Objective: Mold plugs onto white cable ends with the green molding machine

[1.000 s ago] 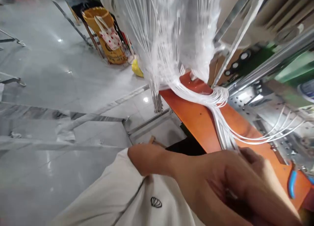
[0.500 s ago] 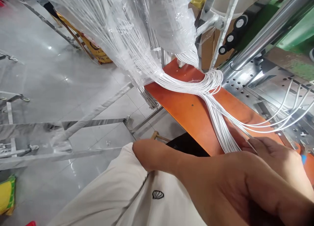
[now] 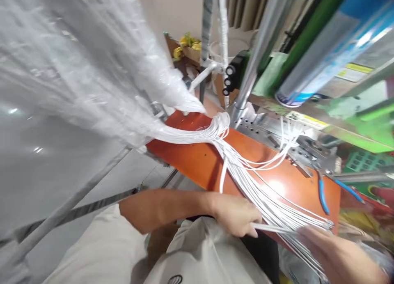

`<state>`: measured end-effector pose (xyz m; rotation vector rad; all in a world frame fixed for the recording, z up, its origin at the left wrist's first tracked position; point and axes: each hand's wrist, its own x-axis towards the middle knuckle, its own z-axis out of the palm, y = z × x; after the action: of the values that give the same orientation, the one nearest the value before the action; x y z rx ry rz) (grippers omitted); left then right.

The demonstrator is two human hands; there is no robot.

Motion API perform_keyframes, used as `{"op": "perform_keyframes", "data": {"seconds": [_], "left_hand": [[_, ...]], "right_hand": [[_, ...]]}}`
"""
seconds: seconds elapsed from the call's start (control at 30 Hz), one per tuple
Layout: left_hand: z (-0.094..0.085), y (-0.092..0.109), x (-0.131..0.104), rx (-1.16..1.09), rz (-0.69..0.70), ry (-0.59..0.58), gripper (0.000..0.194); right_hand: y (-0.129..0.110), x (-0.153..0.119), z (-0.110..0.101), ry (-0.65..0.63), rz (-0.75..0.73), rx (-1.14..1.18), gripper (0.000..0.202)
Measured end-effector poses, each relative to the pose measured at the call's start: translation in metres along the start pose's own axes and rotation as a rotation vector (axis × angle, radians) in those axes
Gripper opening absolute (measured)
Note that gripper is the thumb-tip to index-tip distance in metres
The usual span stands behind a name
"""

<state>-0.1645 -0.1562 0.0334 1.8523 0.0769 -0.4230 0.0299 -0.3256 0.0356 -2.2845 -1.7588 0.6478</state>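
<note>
Left hand: I'm closed on a few white wires.
Right hand: blurry, at their far end; I can't tell if I'm shut.
Big bunch: lies across the orange table.
Blue pliers: near the bunch's far end.

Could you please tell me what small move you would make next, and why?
I would probably turn the white strand in line with the cable bundle: it runs from the left hand to the right hand at an angle across cables lying lengthwise on the orange board.
</note>
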Motion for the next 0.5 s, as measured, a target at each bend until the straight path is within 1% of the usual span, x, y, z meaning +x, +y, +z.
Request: {"op": "perform_keyframes", "data": {"seconds": [0.03,0.07,0.1,0.13,0.17,0.2,0.23,0.27,0.33,0.37,0.4,0.47,0.5], "left_hand": [[0.003,-0.005,0.004,-0.188,-0.049,-0.122,0.017],[0.007,-0.008,0.009,-0.362,-0.1,-0.196,0.017],[0.01,-0.009,0.015,-0.505,-0.147,-0.211,0.017],[0.012,-0.008,0.022,-0.611,-0.176,-0.175,0.017],[0.012,-0.005,0.03,-0.686,-0.178,-0.115,0.019],[0.011,-0.002,0.038,-0.753,-0.158,-0.059,0.023],[0.008,0.002,0.047,-0.812,-0.129,-0.004,0.03],[0.004,0.005,0.057,-0.851,-0.098,0.051,0.038],[-0.01,0.008,0.075,-0.844,-0.028,0.199,0.05],[-0.018,0.007,0.085,-0.796,0.005,0.292,0.053],[-0.026,0.005,0.093,-0.729,0.032,0.383,0.053],[-0.041,-0.003,0.106,-0.598,0.061,0.518,0.051],[-0.046,-0.008,0.111,-0.56,0.054,0.552,0.049]], "right_hand": [[-0.002,-0.002,-0.003,-0.134,-0.028,0.083,0.038],[-0.002,-0.002,-0.007,-0.272,-0.052,0.189,0.042],[-0.002,0.001,-0.01,-0.348,-0.055,0.304,0.043],[0.0,0.007,-0.013,-0.32,-0.028,0.409,0.042],[0.003,0.013,-0.016,-0.188,0.023,0.492,0.041],[0.007,0.02,-0.017,0.008,0.072,0.549,0.043],[0.01,0.027,-0.017,0.166,0.091,0.589,0.049],[0.014,0.034,-0.016,0.248,0.084,0.617,0.054],[0.021,0.049,-0.014,0.253,0.018,0.627,0.054],[0.025,0.057,-0.012,0.29,-0.006,0.579,0.052],[0.029,0.064,-0.011,0.383,-0.003,0.475,0.05],[0.04,0.079,-0.008,0.62,0.077,0.147,0.046],[0.046,0.084,-0.006,0.681,0.124,-0.023,0.044]]}}
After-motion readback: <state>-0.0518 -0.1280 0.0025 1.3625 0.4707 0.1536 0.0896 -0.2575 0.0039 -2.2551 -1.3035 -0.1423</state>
